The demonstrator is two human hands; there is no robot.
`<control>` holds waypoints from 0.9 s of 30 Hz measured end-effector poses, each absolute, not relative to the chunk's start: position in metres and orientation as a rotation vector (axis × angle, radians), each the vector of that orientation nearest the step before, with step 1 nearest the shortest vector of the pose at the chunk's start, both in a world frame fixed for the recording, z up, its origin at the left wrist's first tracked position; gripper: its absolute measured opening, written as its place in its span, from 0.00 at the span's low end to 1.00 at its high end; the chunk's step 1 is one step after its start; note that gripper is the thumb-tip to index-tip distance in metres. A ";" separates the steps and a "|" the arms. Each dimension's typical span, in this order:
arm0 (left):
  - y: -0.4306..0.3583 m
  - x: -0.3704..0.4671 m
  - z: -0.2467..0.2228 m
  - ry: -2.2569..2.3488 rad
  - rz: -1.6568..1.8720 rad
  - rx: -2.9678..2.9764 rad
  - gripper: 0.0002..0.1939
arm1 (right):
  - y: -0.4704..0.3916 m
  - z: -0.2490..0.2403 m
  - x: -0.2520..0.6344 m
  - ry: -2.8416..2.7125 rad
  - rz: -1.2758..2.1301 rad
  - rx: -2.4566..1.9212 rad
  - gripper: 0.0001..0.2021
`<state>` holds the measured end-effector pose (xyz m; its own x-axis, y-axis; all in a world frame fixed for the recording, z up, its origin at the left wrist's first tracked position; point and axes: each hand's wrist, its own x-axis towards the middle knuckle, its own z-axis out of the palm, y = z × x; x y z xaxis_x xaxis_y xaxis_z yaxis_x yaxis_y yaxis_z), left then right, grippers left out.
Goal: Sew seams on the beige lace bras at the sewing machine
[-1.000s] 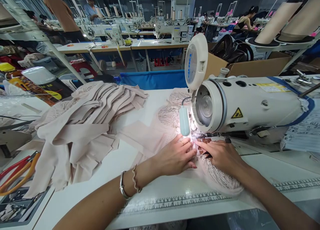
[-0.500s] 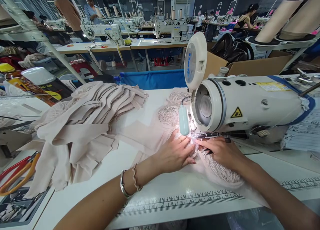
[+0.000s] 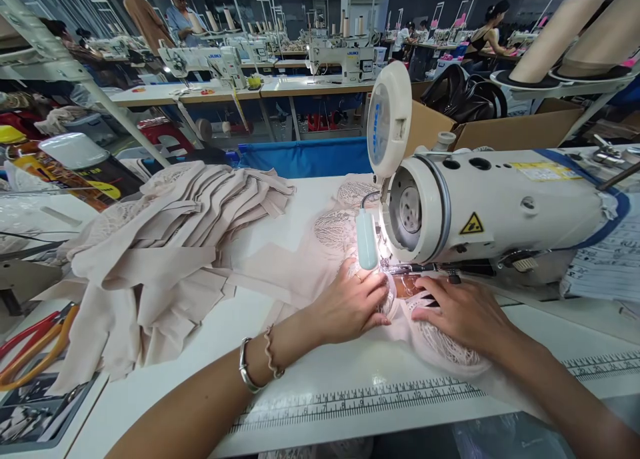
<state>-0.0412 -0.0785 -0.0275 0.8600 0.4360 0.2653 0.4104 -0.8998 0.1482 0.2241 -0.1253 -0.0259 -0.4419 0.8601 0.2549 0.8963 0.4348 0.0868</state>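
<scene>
My left hand [image 3: 347,304] lies on pale pink lace fabric [image 3: 336,229] just left of the sewing machine's needle area, fingers bent slightly and pressed down. To the right of that spot, my right hand [image 3: 463,312] rests on a bunched lace piece [image 3: 450,346], thumb and forefinger apart. Between the hands, a strip of the fabric runs beneath a dark metal attachment [image 3: 420,269]. The cream sewing machine [image 3: 500,206] has its round end cover [image 3: 390,119] swung up. A pale green lamp [image 3: 367,239] lights the stitching spot; the needle itself is hidden.
A pile of beige cut pieces [image 3: 165,259] lies left on the white table. Orange-handled scissors [image 3: 65,332] and a spray can [image 3: 90,159] are farther left. A printed ruler [image 3: 360,399] runs along the front edge. Thread cones [image 3: 555,42] stand at right. Other people sit or stand behind.
My right hand has slid right, away from the needle area, and its thumb and forefinger have spread. The left hand has barely moved. The disc inside the machine's open end has turned.
</scene>
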 end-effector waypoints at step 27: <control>-0.075 -0.042 -0.032 0.765 0.459 2.935 0.27 | -0.113 -0.025 0.218 -2.598 -0.282 -1.265 0.33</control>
<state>-0.0416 -0.0751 -0.0322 0.8311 0.4873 0.2678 0.4653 -0.8732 0.1449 0.2179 -0.1127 -0.0246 -0.5974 0.7460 0.2943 0.7918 0.6069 0.0687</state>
